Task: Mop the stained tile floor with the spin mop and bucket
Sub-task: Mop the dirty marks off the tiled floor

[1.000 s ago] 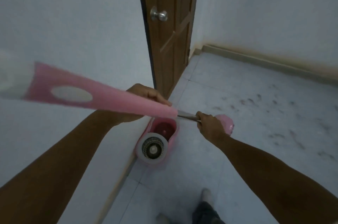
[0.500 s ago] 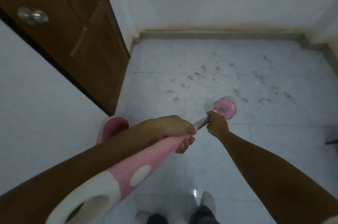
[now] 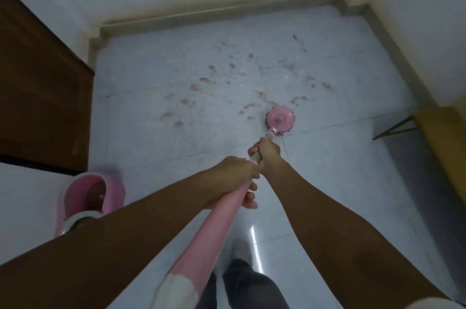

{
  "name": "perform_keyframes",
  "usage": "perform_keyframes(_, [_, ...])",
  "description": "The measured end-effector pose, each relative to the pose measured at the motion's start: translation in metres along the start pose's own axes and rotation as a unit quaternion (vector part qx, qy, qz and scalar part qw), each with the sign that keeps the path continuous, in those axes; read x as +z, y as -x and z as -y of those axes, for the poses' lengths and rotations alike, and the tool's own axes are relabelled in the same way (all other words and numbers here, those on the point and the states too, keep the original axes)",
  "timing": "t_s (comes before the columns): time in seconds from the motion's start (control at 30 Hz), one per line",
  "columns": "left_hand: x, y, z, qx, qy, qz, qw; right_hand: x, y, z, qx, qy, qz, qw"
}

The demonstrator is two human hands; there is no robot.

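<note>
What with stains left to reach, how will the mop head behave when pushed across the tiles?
The mop head sits flat on the tile floor, so it will probably slide, not roll. Its dark fringe looks soft, likely floppy when lifted. The glossy tiles suggest it may glide easily.

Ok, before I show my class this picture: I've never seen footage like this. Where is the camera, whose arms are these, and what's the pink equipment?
No machine here: a person wears a camera on the head, looking down, so both arms are their own. The left hand grips the pink mop handle; the right hand grips it further down. The round mop head rests on the tile floor, beside brownish stains. The pink bucket stands by the wall, near a brown door.
</note>
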State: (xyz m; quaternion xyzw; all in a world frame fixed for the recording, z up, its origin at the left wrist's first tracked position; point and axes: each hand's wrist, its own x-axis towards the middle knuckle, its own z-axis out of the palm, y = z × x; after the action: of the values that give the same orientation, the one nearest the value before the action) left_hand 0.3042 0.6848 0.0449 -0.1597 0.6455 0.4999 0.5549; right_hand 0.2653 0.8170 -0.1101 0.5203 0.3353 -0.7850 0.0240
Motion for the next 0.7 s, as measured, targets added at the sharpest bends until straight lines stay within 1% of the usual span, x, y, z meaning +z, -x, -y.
perform_keyframes(0.07, [0.023, -0.008, -0.001, -0.041, 0.062, 0.077, 0.994, -0.024, -0.016, 0.019, -0.003, -0.009, -0.014, 1.0])
perform_keyframes(0.1, [0.032, -0.013, -0.002, -0.048, 0.065, 0.091, 0.993, -0.032, -0.024, 0.03, -0.005, -0.007, -0.021, 1.0])
perform_keyframes(0.17, [0.048, -0.027, -0.01, -0.049, 0.059, 0.073, 0.994, -0.046, -0.042, 0.051, -0.007, -0.006, -0.027, 1.0])
perform_keyframes(0.23, [0.061, -0.044, -0.021, -0.038, 0.053, 0.054, 0.996, -0.057, -0.058, 0.069, 0.005, -0.001, -0.013, 1.0])
perform_keyframes(0.33, [0.07, -0.068, -0.045, -0.034, 0.014, 0.045, 0.998, -0.065, -0.078, 0.09, 0.037, 0.023, 0.009, 0.999])
perform_keyframes(0.4, [0.075, -0.087, -0.063, -0.04, -0.017, 0.039, 0.998, -0.063, -0.093, 0.103, 0.042, 0.039, -0.003, 0.998])
perform_keyframes(0.5, [0.081, -0.111, -0.095, -0.043, -0.053, 0.034, 0.997, -0.058, -0.114, 0.126, 0.026, 0.057, -0.032, 0.997])
perform_keyframes(0.7, [0.107, -0.147, -0.162, -0.04, -0.044, 0.051, 0.997, -0.062, -0.158, 0.188, 0.016, 0.089, -0.07, 0.993])
